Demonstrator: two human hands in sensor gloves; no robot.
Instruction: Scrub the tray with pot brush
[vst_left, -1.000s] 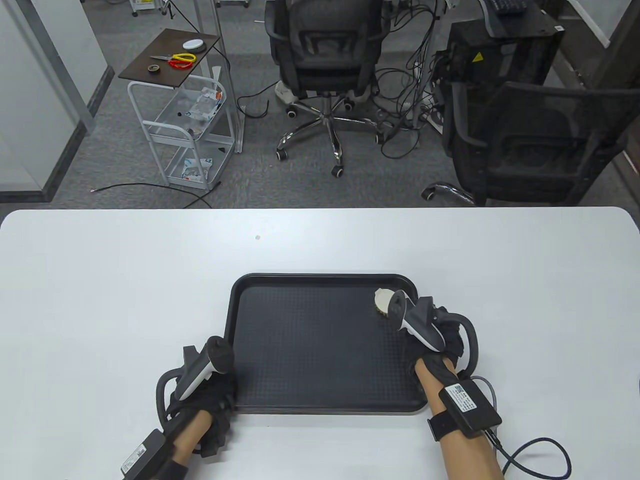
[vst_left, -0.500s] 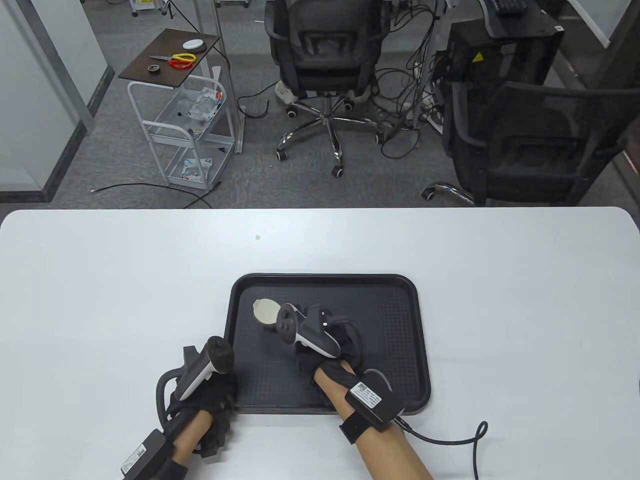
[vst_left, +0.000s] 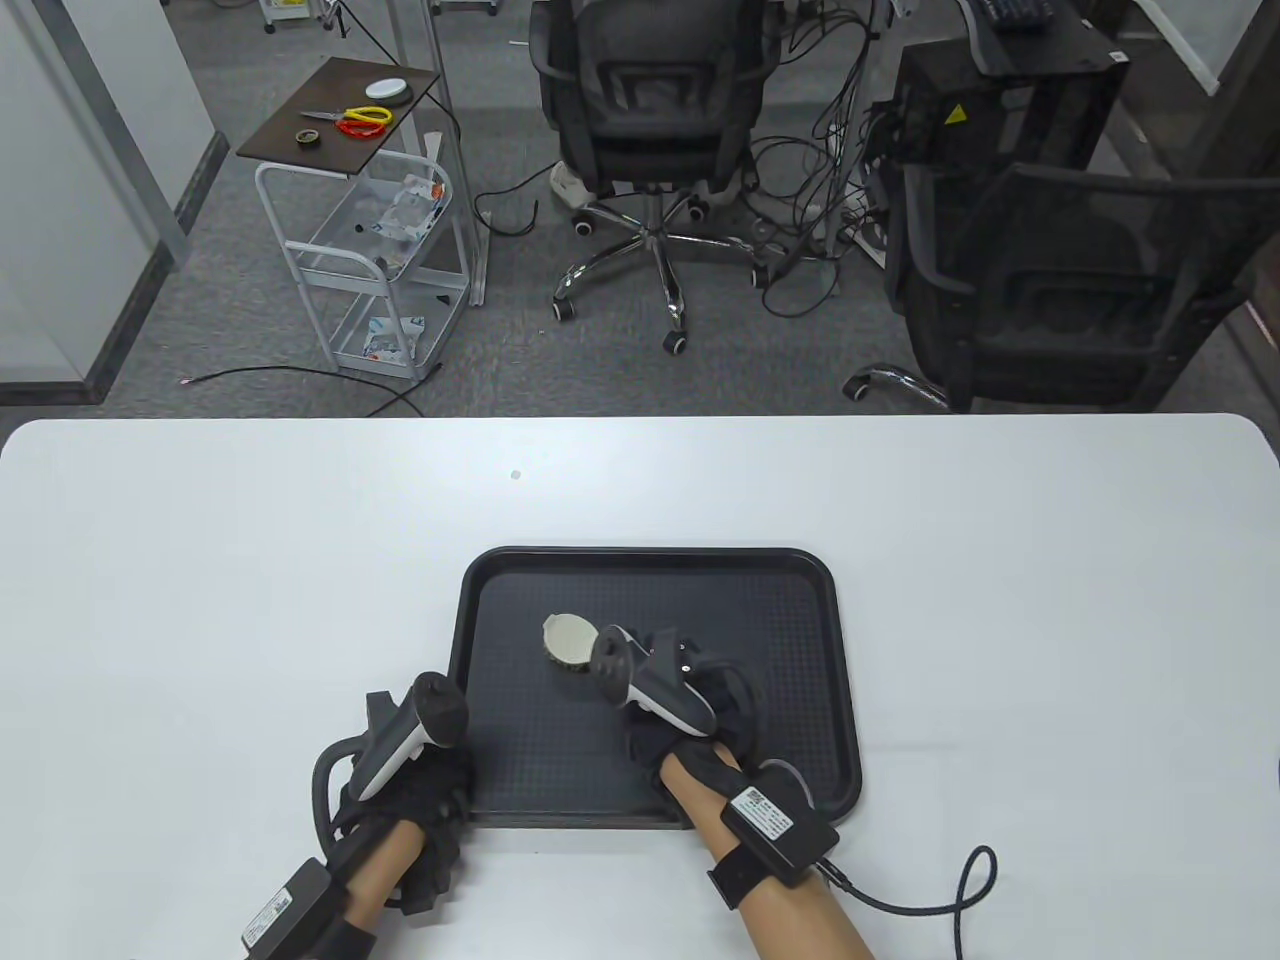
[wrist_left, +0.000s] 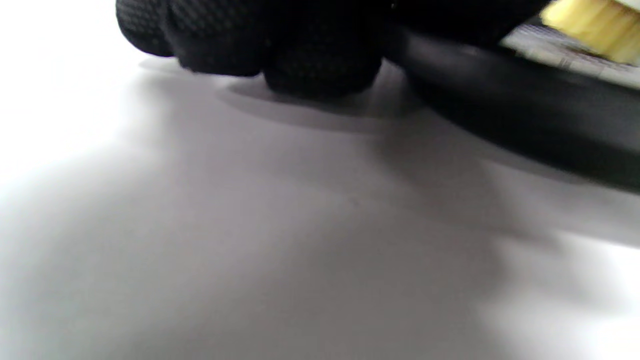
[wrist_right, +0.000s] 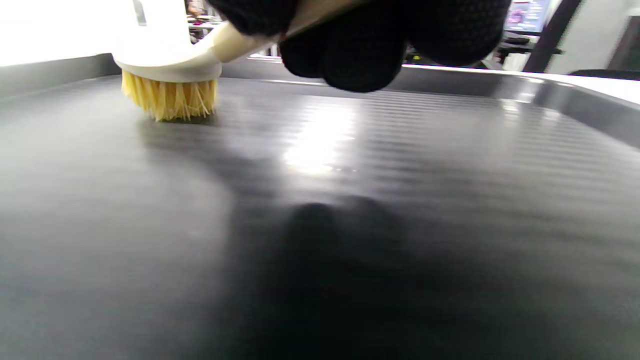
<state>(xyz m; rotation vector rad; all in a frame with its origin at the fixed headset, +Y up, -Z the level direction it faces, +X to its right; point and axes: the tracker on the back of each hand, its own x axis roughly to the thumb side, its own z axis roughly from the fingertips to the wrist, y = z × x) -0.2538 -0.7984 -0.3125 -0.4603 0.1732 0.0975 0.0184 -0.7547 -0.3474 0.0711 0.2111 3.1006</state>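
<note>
A black tray (vst_left: 800, 590) lies near the front edge of a white tabletop (vst_left: 200, 560), its long sides running left to right and its raised rim unbroken all round. The right hand (vst_left: 690, 715) reaches in over the near rim, fingers (wrist_right: 360, 55) curled round the pale handle of a pot brush (vst_left: 568, 642). The brush head stands left of the tray's middle, yellow bristles down and touching the textured floor, as the right wrist view shows. Bare tray floor lies open on every side of the head: a broad stretch to the right as far as the right rim, a narrower band to the left, and room toward the far rim. The left hand (vst_left: 415, 780) sits at the tray's near-left corner, fingers (wrist_left: 320, 60) curled down onto the tabletop just beside the rim; whether they grip the rim itself cannot be told. The tabletop stretches bare well beyond the tray to the left, right and far sides. Behind the tabletop stand two office chairs (vst_left: 650, 130) and a small wire cart (vst_left: 370, 260).
</note>
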